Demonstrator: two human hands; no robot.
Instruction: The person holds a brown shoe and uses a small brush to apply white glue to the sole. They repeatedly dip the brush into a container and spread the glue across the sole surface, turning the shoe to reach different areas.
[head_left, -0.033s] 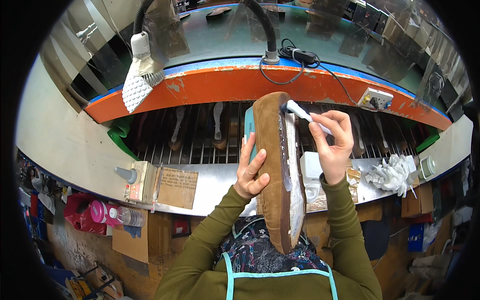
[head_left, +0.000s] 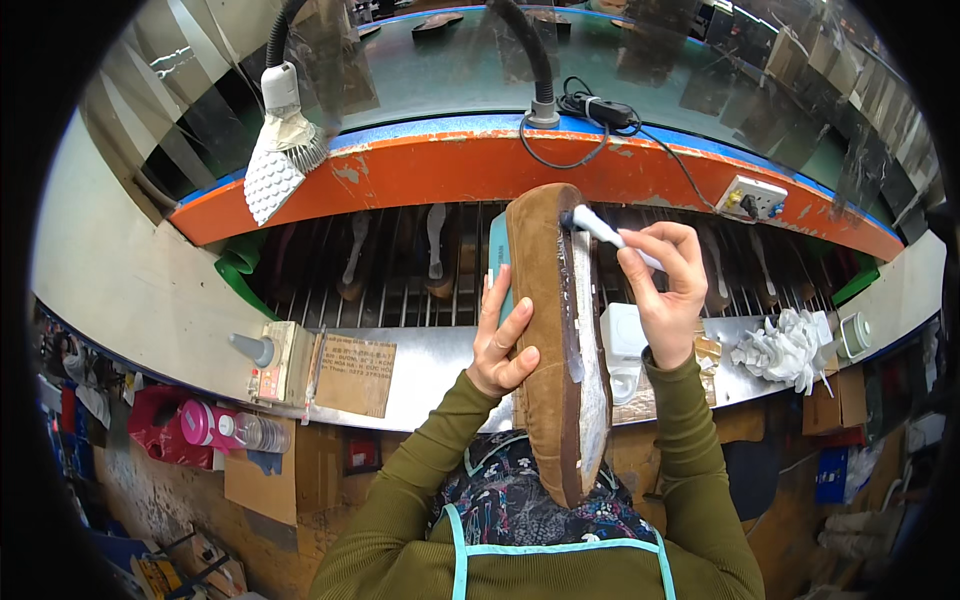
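Two hands are busy with one shoe. My left hand [head_left: 503,345] holds a brown fuzzy shoe [head_left: 548,340] up in front of me. My fingers lie flat along its left side and my thumb bends under it, so the hand is wrapped on the shoe. The shoe points away from me, toe at the top, heel down by my apron [head_left: 560,565]. Its bottom is turned to the right and looks grey and white.

My right hand [head_left: 668,285] pinches a small white brush [head_left: 608,232] between thumb and fingers. The dark tip of the brush touches the toe end of the shoe, at the edge of the bottom.

Past the shoe is a rack of metal bars [head_left: 400,270] with other shoe parts lying on it. Behind the rack runs a long orange edge [head_left: 450,165] with blue on top. A lamp [head_left: 272,165] on a bendy black neck hangs at the left. A white plug box [head_left: 752,195] sits on the orange edge at the right.

On the shiny table [head_left: 420,365] near me I see a brown card [head_left: 350,372], a white tub [head_left: 622,335] just right of the shoe, and a bunch of white rags [head_left: 785,345]. A pink bottle [head_left: 215,425] lies lower down at the left.
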